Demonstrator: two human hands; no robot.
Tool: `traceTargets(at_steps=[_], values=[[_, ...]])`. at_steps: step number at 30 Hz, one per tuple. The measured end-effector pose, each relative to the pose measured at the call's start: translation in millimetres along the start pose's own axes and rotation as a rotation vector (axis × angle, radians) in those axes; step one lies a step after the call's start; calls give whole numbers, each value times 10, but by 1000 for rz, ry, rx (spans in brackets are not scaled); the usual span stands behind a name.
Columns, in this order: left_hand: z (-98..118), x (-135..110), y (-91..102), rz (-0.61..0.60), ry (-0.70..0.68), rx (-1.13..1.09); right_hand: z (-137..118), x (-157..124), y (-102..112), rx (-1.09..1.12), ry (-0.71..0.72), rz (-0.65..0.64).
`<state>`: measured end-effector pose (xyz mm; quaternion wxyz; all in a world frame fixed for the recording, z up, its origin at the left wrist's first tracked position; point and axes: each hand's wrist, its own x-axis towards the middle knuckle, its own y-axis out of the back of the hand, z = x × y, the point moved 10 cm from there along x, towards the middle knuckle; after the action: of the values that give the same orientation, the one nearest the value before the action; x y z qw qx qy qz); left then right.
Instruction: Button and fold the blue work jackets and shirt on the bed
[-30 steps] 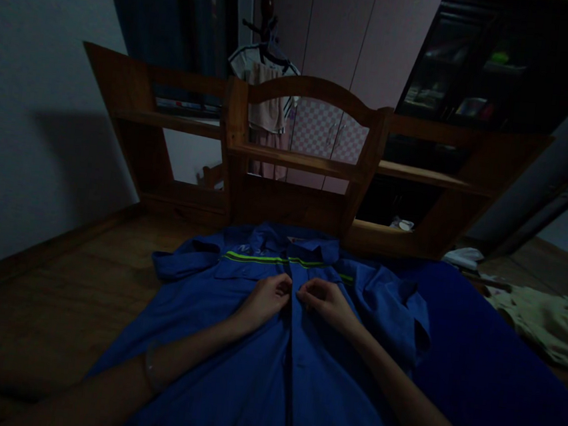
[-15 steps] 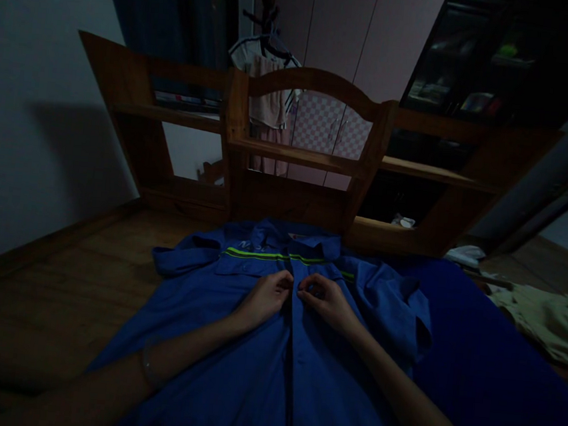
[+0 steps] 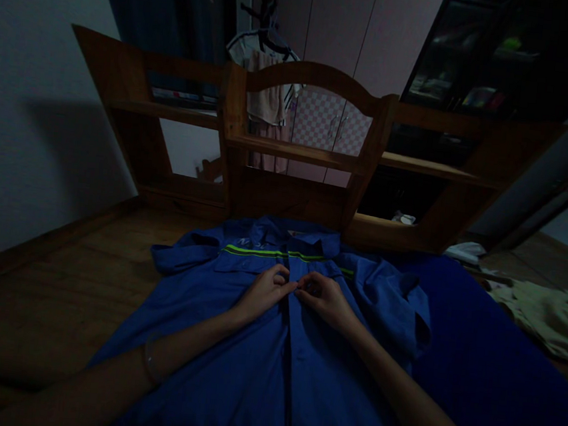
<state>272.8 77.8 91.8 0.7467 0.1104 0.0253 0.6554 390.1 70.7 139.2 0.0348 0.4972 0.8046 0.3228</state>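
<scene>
A blue work shirt (image 3: 250, 357) with a yellow-green reflective stripe across the chest lies flat, front up, on a wooden surface. My left hand (image 3: 263, 293) and my right hand (image 3: 324, 298) meet at the shirt's front placket, just below the stripe. The fingers of both hands are curled and pinch the placket's edges where they touch. What sits between the fingertips is too small and dark to make out. A thin bracelet shows on my left wrist.
A wooden shelf frame (image 3: 300, 154) stands just behind the shirt. A dark blue cloth (image 3: 489, 373) spreads to the right, with a pale garment (image 3: 540, 315) beyond it. Clothes hang on a hanger (image 3: 265, 70) behind. A wall rises at the left.
Both hands have crept a little up the placket and drawn closer, fingertips now touching. The view has tilted slightly.
</scene>
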Motion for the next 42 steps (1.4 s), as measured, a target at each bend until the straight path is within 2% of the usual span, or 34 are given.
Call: traceTargets(at_steps=[8,13,21,29,35,42], values=[[-33,7,-9,10,139,-134,141,-9,-49,20,-63,-34],[-17,-2,3,10,115,-96,172,-20,-70,33,-69,-46],[46,0,2,-10,52,-45,120,-20,-34,-15,-17,19],[-38,17,26,36,101,-109,203,-33,-82,10,-88,-18],[-92,6,64,83,136,-119,168,-36,-63,-3,-62,21],[-78,-19,18,44,152,-232,200,-29,-70,11,-81,17]])
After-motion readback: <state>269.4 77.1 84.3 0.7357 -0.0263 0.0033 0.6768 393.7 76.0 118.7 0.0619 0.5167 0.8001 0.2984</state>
